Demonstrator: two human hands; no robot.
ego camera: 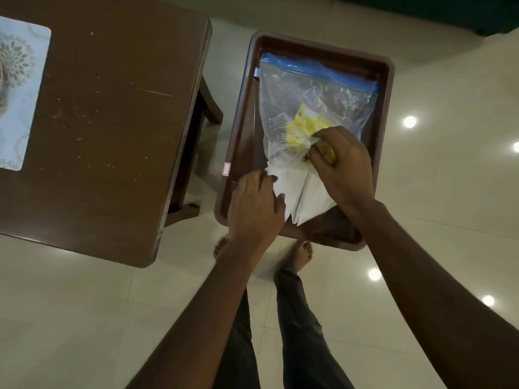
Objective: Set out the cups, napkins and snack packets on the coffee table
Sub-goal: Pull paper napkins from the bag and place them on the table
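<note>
At the far left a patterned placemat lies on the brown worktop, and none of the task's things are on that surface yet. Just beside its right edge, not touching it, is a brown tray that holds everything. No cups are in view. The left hand has its fingers curled onto the left edge of the white napkins at the near end of the tray, and it appears to pinch them. The napkins are thin, soft and very light. They will likely fan apart or slide over each other, so pinching the whole stack at a folded edge should keep it together. Overlapping their far end is a clear zip bag with a blue seal, holding the yellow snack packets. The film looks slick and limp, so the bag will sag and the packets will shift inside it. The right hand has its fingers bunched tight on the bag's lower part, around a yellow packet. Gripping through the film onto the contents probably holds better than gripping loose plastic alone.
</note>
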